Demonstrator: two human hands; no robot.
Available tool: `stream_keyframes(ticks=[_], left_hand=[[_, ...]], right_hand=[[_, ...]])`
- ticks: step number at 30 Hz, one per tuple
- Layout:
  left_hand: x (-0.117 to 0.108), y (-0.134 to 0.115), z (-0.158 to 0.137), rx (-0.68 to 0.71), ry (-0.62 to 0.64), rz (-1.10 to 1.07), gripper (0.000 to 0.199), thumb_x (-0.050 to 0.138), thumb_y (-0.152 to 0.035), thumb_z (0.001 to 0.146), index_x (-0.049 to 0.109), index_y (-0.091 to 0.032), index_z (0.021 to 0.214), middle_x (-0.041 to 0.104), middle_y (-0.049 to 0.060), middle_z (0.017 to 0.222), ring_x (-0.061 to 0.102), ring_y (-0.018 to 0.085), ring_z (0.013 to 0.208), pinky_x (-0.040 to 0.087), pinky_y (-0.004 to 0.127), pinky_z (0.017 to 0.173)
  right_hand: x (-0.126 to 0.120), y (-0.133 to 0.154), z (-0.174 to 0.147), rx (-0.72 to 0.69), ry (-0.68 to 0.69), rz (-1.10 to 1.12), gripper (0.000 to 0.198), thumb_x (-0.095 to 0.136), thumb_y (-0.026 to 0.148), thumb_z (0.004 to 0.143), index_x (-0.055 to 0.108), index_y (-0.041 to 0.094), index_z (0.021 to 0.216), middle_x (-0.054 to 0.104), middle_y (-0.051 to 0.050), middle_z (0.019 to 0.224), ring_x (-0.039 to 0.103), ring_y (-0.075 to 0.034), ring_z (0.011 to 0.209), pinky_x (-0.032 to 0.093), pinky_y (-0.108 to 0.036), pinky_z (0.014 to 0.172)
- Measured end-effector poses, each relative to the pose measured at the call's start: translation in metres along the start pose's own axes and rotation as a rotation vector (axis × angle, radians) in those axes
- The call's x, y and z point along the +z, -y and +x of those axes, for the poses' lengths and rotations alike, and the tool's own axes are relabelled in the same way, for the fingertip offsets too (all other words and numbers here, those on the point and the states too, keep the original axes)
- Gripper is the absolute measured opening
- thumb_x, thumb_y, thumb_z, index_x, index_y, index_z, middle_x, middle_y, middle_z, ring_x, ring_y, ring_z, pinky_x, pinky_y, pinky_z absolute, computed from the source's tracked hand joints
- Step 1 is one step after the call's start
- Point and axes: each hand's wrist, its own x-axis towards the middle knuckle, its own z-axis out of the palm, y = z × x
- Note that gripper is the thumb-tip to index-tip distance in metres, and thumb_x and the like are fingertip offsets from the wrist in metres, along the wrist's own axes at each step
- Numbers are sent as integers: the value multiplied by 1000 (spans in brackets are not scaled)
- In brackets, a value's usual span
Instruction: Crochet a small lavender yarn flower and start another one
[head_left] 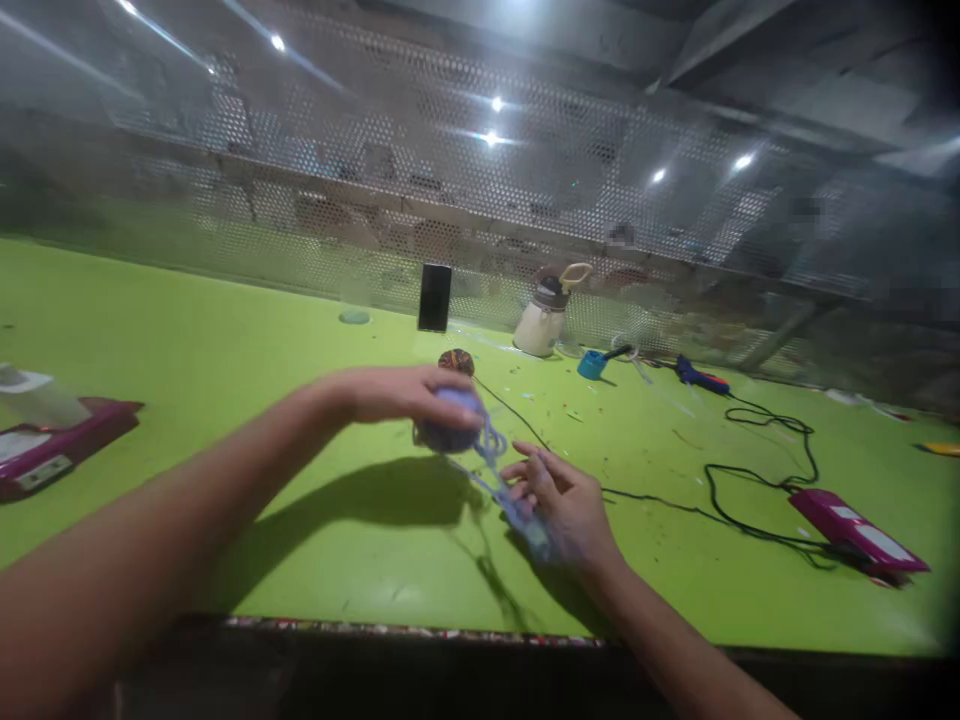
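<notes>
My left hand (412, 395) is closed over the top of a purple ball of yarn (450, 432), held above the green table. Loose purple strands (491, 455) run from the ball down to my right hand (566, 505). The fingers of that hand are curled around a bunched purple-blue piece of yarn (534, 530), partly hidden and smeared by motion. Just behind my left hand sits a dark multicoloured ball (456, 362) on the table.
Power strips lie at the left (67, 445) and right, the right one (859, 535) with a black cable (720, 500). Toward the back stand a phone (434, 297), a white bottle (541, 320), a blue tape roll (592, 365) and a glue gun (701, 375). A perforated metal panel (315, 210) rises behind.
</notes>
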Motion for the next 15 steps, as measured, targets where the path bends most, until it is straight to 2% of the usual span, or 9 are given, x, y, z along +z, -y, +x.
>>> stream_keyframes(ticks=[2,5,9,12,15], left_hand=[[36,7,8,-14,38,23,29,74,-39,70,71,-15,86,70,6,83,62,20,75,49,30,68],[69,21,16,5,25,13,35,65,-46,78,67,-16,95,69,6,89,61,21,80,50,31,71],[79,28,17,86,-53,7,36,61,-43,81,63,-17,106,67,7,100,60,22,91,49,35,81],[81,26,15,151,-135,3,31,56,-40,85,62,-19,107,66,8,105,60,23,98,48,37,87],[94,26,16,199,-239,20,25,44,-34,91,62,-21,101,65,9,105,58,23,103,45,40,95]], right_hand=[[0,-1,-1,-28,26,-18,54,66,55,77,68,11,109,67,-5,70,56,-12,49,45,-27,45],[0,1,0,-56,50,-50,50,70,52,74,72,13,105,60,1,55,51,-11,43,43,-27,45],[0,5,2,-89,66,-90,43,73,46,73,73,16,104,58,1,53,57,-15,52,46,-28,50],[3,5,2,-100,82,-121,41,76,40,70,72,18,105,67,-3,70,62,-19,66,50,-30,57],[6,2,2,-109,73,-156,40,78,38,68,72,18,102,70,-6,84,62,-21,75,51,-33,64]])
